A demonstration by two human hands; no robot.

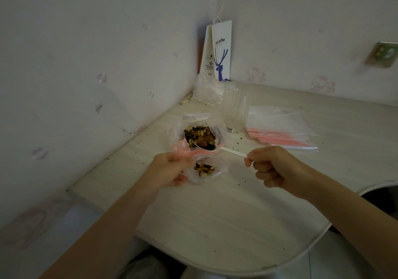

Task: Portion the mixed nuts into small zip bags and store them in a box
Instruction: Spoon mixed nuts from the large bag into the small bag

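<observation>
The small zip bag (202, 172) at frame centre is thin, limp film, light and slippery; it likely sags unless taken by its mouth edge; the left hand (170, 169) curls its fingers round that edge; 1 small heap of brown nuts sits inside. Just right, the right hand (277, 166) pinches the handle of a white plastic spoon (231, 151), its loaded bowl over the mixed nuts (200, 135) in the larger bag (175, 131) above; loose pieces may roll off if tilted.
</observation>
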